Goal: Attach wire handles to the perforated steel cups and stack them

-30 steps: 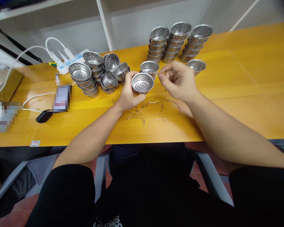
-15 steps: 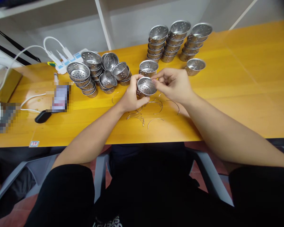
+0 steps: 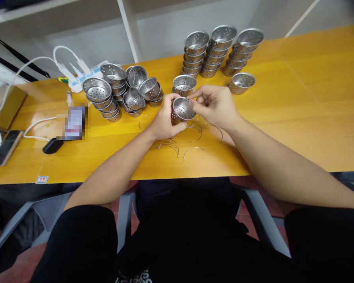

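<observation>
Left hand (image 3: 165, 120) wraps fingers and thumb around a silver round perforated metal cup (image 3: 183, 111), mouth tilted up, above the middle of a yellow wooden desk (image 3: 283, 118) between front and back edges. Right hand (image 3: 215, 105): thumb and index fingertips narrow at the cup's right rim, can't tell what's between them. Thin curved metal wires (image 3: 194, 148) lie below the hands, toward the front edge. Stacked silver perforated cups (image 3: 222, 43) stand by the back edge; another silver cup group (image 3: 97, 90) sits toward the back-left corner.
</observation>
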The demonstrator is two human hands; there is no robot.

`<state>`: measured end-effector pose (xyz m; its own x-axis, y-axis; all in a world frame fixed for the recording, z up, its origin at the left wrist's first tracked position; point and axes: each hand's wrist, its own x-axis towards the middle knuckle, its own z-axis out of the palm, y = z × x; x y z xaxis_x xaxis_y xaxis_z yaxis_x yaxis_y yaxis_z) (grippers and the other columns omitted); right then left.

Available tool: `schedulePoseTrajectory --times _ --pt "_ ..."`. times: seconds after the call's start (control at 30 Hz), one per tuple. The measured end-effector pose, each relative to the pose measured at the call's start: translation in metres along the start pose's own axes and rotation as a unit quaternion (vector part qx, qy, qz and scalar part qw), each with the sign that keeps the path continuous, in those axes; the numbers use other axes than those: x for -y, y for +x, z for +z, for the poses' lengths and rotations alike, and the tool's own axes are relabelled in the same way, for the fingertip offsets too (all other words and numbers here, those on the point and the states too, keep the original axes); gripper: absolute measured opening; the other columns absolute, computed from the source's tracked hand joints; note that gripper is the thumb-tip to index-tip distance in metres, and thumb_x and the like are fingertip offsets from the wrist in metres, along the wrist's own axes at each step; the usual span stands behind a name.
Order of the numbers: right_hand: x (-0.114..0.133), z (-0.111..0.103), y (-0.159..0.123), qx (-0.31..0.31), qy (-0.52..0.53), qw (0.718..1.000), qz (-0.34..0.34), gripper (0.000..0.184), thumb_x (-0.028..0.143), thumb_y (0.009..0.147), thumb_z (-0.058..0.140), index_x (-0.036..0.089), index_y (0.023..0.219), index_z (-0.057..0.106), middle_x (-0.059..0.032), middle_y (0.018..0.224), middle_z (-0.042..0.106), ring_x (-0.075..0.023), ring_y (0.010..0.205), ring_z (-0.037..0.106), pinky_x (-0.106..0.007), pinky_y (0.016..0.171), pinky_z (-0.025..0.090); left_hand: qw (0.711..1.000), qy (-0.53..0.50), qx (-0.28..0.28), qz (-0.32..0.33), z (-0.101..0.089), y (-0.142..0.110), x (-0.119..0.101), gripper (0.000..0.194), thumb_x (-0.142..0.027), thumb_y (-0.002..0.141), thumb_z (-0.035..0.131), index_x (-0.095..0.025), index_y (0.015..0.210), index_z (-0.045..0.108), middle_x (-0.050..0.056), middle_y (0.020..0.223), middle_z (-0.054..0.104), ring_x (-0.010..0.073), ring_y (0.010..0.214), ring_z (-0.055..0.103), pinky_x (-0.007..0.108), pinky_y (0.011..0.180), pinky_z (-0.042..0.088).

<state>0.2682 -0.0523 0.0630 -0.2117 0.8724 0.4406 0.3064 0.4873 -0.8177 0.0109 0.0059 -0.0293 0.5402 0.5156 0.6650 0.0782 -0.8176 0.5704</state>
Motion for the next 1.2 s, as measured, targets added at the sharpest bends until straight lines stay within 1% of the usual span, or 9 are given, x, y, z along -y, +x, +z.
schedulePoseTrajectory --times 0.17,0.27,0.4,0.57,0.7,0.77,0.83,1.0,1.2 --pt "0.001 0.0 -0.001 0.005 0.007 1.0 0.003 0.045 0.077 0.107 0.101 0.034 0.109 0.087 -0.0015 0.078 0.055 -0.026 0.072 0.048 -0.045 0.066 0.048 0.999 0.002 0.007 -0.05 0.002 0.0 -0.008 0.105 -0.067 0.102 0.097 -0.03 0.181 0.038 0.014 0.163 0.064 0.0355 0.144 0.076 0.059 0.131 0.068" --pt "0.004 0.004 -0.001 -0.006 0.015 1.0 -0.007 0.038 0.069 0.108 0.1 0.034 0.113 0.086 -0.0005 0.075 0.055 -0.0258 0.07 0.048 -0.046 0.068 0.048 0.998 -0.008 0.004 -0.061 0.005 0.001 -0.01 0.117 -0.077 0.095 0.105 -0.031 0.18 0.039 0.014 0.165 0.065 0.0365 0.148 0.077 0.059 0.132 0.068" --pt "0.008 0.011 0.0 -0.015 0.017 1.0 -0.019 0.031 0.062 0.106 0.098 0.032 0.105 0.087 -0.001 0.072 0.057 -0.0234 0.066 0.046 -0.044 0.065 0.043 0.995 -0.006 -0.011 -0.095 0.009 0.002 -0.017 0.122 -0.084 0.088 0.112 -0.031 0.176 0.046 0.013 0.164 0.07 0.0355 0.144 0.081 0.057 0.131 0.07" --pt "0.016 0.01 0.001 -0.012 0.058 0.998 -0.008 0.04 0.069 0.107 0.098 0.031 0.098 0.087 -0.0044 0.077 0.069 -0.0233 0.068 0.056 -0.042 0.062 0.043 0.991 -0.035 -0.013 -0.132 0.008 0.005 -0.028 0.108 -0.09 0.093 0.105 -0.029 0.169 0.058 0.013 0.153 0.081 0.0326 0.133 0.085 0.053 0.127 0.072" --pt "0.026 -0.001 -0.002 0.078 0.111 0.991 0.017 0.06 0.089 0.104 0.102 0.031 0.102 0.087 -0.0038 0.082 0.074 -0.0195 0.06 0.056 -0.04 0.054 0.039 0.985 -0.096 -0.003 -0.146 0.002 0.006 -0.024 0.103 -0.101 0.097 0.094 -0.028 0.163 0.062 0.01 0.143 0.086 0.0262 0.119 0.085 0.048 0.116 0.072" --pt "0.027 -0.004 -0.003 0.13 0.141 0.981 0.037 0.067 0.092 0.097 0.109 0.031 0.102 0.083 -0.0008 0.076 0.071 -0.0173 0.054 0.053 -0.038 0.05 0.037 0.982 -0.116 0.006 -0.147 0.0 0.006 -0.02 0.1 -0.102 0.099 0.091 -0.028 0.161 0.064 0.009 0.139 0.085 0.0232 0.113 0.083 0.044 0.109 0.071" --pt "0.024 -0.003 -0.003 0.151 0.172 0.972 0.047 0.071 0.093 0.094 0.112 0.031 0.099 0.077 0.0014 0.071 0.068 -0.0166 0.051 0.055 -0.035 0.048 0.039 0.983 -0.125 0.01 -0.135 -0.002 0.006 -0.018 0.1 -0.1 0.098 0.095 -0.028 0.16 0.065 0.008 0.138 0.085 0.022 0.111 0.083 0.042 0.105 0.071" --pt "0.014 0.002 0.0 0.13 0.23 0.964 0.025 0.071 0.088 0.099 0.112 0.029 0.096 0.073 0.0022 0.065 0.069 -0.0161 0.044 0.059 -0.031 0.04 0.037 0.991 -0.107 0.002 -0.081 0.0 0.007 -0.017 0.099 -0.093 0.095 0.102 -0.027 0.159 0.064 0.009 0.144 0.086 0.026 0.123 0.089 0.046 0.117 0.073" --pt "0.012 0.001 0.001 0.134 0.245 0.96 0.032 0.066 0.078 0.096 0.119 0.028 0.096 0.077 0.0009 0.066 0.073 -0.0158 0.046 0.061 -0.029 0.038 0.041 0.993 -0.076 -0.009 -0.087 0.002 0.007 -0.018 0.098 -0.095 0.099 0.098 -0.028 0.161 0.065 0.01 0.142 0.086 0.0274 0.121 0.088 0.05 0.12 0.072"
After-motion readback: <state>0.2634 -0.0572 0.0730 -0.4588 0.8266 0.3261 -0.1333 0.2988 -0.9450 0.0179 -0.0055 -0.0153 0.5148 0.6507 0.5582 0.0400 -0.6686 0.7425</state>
